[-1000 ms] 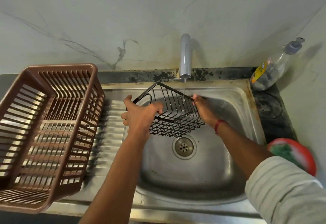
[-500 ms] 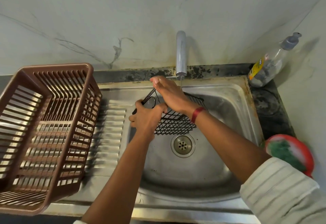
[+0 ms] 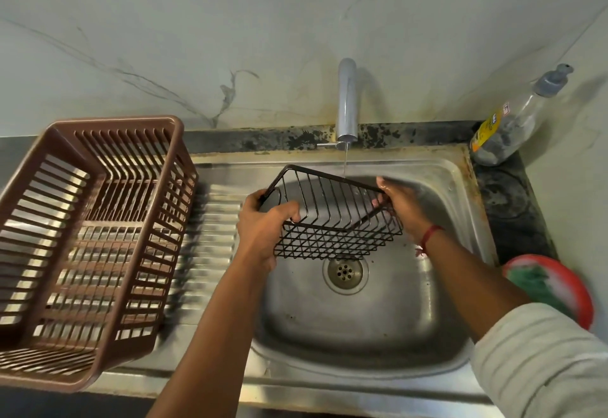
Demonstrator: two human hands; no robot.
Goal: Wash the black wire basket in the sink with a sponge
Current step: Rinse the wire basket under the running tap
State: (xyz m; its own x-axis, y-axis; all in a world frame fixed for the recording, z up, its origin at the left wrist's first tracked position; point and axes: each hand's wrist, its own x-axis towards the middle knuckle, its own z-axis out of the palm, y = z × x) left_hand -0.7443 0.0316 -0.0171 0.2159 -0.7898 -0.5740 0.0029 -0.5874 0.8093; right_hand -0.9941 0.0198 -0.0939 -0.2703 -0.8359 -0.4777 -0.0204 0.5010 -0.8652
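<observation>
The black wire basket [image 3: 332, 217] hangs in the air over the sink [image 3: 362, 335], tilted, its far rim right under the tap [image 3: 347, 101], where a thin stream of water [image 3: 345, 161] strikes the wire. The left hand [image 3: 263, 230] grips its left end: the thumb lies over the near rim and the fingers curl round the corner, their tips hidden behind the wire. The right hand [image 3: 404, 207] holds the right end, its fingers wrapped round the rim. It looks wet, and the mesh covers part of the palm, so I cannot see how far those fingers close. A red thread [image 3: 431, 233] circles that wrist, and a pale ribbed sleeve [image 3: 543, 361] runs out of the picture at the lower right.

Below the basket, well apart from it, sits the drain [image 3: 344, 273]. On the ribbed drainboard [image 3: 210, 253] to the left stands a brown slatted crate [image 3: 82, 246], cut off at the edge. At the back right corner a clear pump bottle [image 3: 506, 128] leans, its label too small to read. Near the right forearm a red dish [image 3: 552, 286] holds something green, blurred and half hidden by the sleeve. It may be the sponge, but I cannot tell.
</observation>
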